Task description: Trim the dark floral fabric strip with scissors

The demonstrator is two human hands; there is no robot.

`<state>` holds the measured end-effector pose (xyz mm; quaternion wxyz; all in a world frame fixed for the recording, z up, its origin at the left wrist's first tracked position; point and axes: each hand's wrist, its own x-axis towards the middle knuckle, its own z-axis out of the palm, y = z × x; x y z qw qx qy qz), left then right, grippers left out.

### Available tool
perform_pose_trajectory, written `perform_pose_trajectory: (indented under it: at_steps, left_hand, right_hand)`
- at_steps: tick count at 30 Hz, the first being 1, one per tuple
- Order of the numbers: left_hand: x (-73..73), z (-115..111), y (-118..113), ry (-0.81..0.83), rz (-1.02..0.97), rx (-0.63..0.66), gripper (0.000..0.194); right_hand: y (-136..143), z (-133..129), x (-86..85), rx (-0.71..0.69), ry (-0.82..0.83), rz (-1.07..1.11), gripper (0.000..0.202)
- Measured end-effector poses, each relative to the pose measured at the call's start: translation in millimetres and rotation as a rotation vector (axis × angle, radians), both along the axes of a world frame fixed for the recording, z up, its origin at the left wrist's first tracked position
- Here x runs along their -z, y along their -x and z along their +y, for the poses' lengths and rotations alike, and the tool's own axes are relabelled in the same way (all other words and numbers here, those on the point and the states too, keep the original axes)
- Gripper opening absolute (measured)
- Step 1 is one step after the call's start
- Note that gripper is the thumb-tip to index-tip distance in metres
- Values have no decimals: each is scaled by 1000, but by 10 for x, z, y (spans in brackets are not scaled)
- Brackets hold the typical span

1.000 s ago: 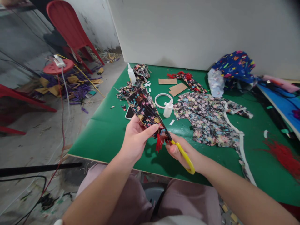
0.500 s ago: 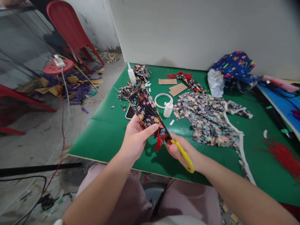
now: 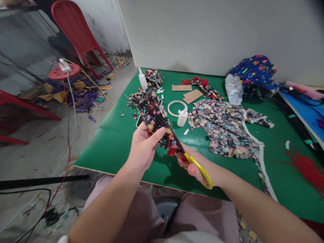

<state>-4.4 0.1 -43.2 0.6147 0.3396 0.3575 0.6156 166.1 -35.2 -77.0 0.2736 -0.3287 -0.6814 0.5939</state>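
Observation:
Pinched between the thumb and fingers of my left hand (image 3: pixel 143 148) is a strip of black floral fabric (image 3: pixel 154 113), held up over the table. A red tuft of thread (image 3: pixel 172 151) hangs at its lower end. My right hand (image 3: pixel 193 165) grips yellow-handled scissors (image 3: pixel 199 168). Their dark blades run along the right edge of the strip; whether they are cutting it I cannot tell. A phone, mostly hidden behind the strip, lies under it. To the right, a larger piece of floral fabric (image 3: pixel 225 131) with a white edge is spread on the table.
The green tabletop (image 3: pixel 108 141) bears a small white bottle (image 3: pixel 182 117), a taller nozzle bottle (image 3: pixel 142 80), a white ring (image 3: pixel 174 103), brown cards (image 3: pixel 192 96), red-trimmed fabric (image 3: pixel 206 87) and red threads (image 3: pixel 307 170). A blue patterned cloth (image 3: pixel 253 72) sits at the back right. Red chairs stand left.
My left hand has shifted slightly left along with the fabric strip. The scissors and right hand have moved a little down and right, with the right thumb lower on the handle.

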Motion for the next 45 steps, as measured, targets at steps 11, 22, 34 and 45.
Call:
perform_pose_trajectory:
  at_steps: [11, 22, 34, 45]
  left_hand:
    - [4, -9, -10, -12, -6, 4, 22]
    - [22, -26, -39, -31, 45, -7, 25]
    - [21, -36, -36, -32, 79, 5, 30]
    - [31, -31, -32, -41, 97, 15, 30]
  right_hand:
    - [-6, 11, -35, -50, 4, 8, 81]
    - [9, 17, 5, -27, 60, 43, 75]
    - [5, 39, -103, -15, 19, 17, 68]
    - [2, 30, -76, 2, 46, 10, 71]
